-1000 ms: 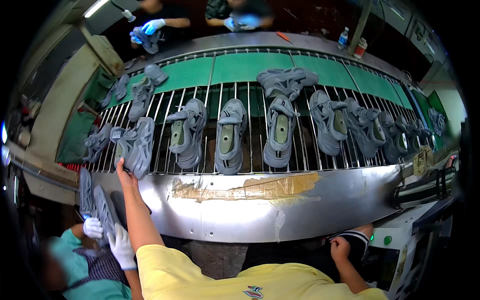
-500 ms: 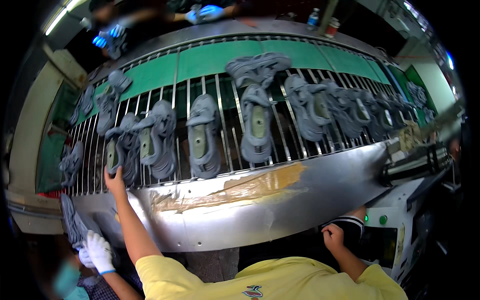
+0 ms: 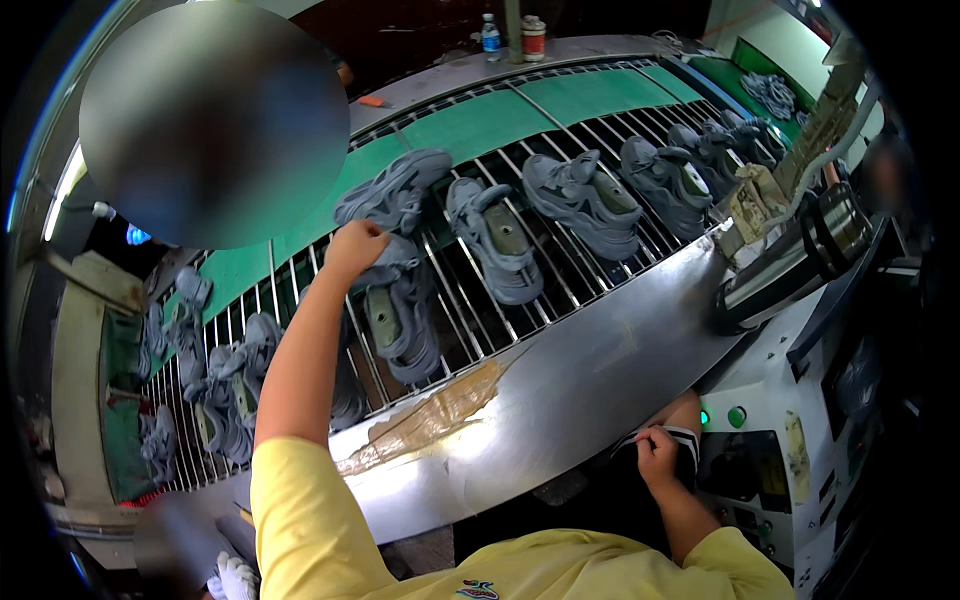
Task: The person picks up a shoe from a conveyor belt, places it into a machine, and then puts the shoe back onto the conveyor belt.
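Note:
My left hand reaches over a conveyor of metal rods, its fingers curled together. It is by the heel or toe end of a grey sports shoe lying on its side, and just above an upright grey shoe with a pale green insole. What the fingertips hold, if anything, is hidden. To the right stand more grey shoes, among them one shoe and another shoe. My right hand rests loosely closed on my thigh, by the striped hem of my dark shorts.
A steel ledge with torn brown tape borders the conveyor. At right are a steel cylinder and a white machine with a green button. A bottle and a jar stand behind. Another person's white-gloved hand shows lower left.
My left hand has left the shoe at the near left edge and reached farther in, toward the side-lying shoe. The view has turned, and the shoes appear farther left. My right hand stays on my thigh.

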Demonstrator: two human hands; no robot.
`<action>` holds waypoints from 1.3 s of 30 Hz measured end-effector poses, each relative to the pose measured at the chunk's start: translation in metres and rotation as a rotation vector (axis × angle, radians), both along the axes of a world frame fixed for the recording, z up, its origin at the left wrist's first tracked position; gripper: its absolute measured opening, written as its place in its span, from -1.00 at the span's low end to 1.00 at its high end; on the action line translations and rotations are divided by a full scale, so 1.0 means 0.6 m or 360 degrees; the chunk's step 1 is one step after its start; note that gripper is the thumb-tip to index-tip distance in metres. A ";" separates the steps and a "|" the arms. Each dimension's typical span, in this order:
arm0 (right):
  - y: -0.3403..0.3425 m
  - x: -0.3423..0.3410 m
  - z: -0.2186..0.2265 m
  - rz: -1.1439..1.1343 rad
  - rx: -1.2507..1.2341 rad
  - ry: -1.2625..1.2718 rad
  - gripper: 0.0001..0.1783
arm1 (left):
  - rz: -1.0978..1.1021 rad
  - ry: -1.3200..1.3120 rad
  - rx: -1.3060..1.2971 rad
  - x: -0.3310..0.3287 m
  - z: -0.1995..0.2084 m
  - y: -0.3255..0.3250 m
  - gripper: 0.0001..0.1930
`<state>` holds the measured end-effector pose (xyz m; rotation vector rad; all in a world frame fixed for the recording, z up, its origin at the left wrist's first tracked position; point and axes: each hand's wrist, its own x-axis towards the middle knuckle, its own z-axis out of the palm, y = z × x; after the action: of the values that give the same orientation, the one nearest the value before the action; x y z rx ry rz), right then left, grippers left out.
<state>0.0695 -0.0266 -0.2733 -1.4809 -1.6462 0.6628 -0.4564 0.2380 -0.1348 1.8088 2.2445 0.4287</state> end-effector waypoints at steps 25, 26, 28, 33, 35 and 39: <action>0.004 0.012 0.033 0.0132 0.0100 -0.0121 -0.93 | 0.0762 -0.1610 0.0245 0.024 -0.009 0.256 -0.78; 0.004 0.009 0.039 0.0132 0.0112 -0.0111 -0.90 | 0.0641 -0.1594 0.0237 0.038 0.039 0.234 -0.79; -0.002 0.000 0.051 0.0174 0.0063 0.0006 -0.73 | 0.0388 -0.1558 0.0214 0.079 0.146 0.151 -0.80; 0.021 -0.063 0.148 0.0453 -0.0034 0.0103 -0.05 | -0.0091 -0.1662 0.0173 0.234 0.325 -0.103 -0.85; 0.038 -0.092 0.217 0.0351 0.0492 0.0201 -0.01 | -0.0212 -0.1903 0.0317 0.325 0.366 -0.205 -0.86; -0.006 -0.070 0.297 0.0594 0.0698 0.0325 -0.10 | -0.0037 -0.2325 0.0331 0.439 0.368 -0.385 -0.85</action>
<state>0.0272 -0.0302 -0.0953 -0.7788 -1.7809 0.5794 -0.1930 0.0070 0.0863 0.8997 1.1196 1.4048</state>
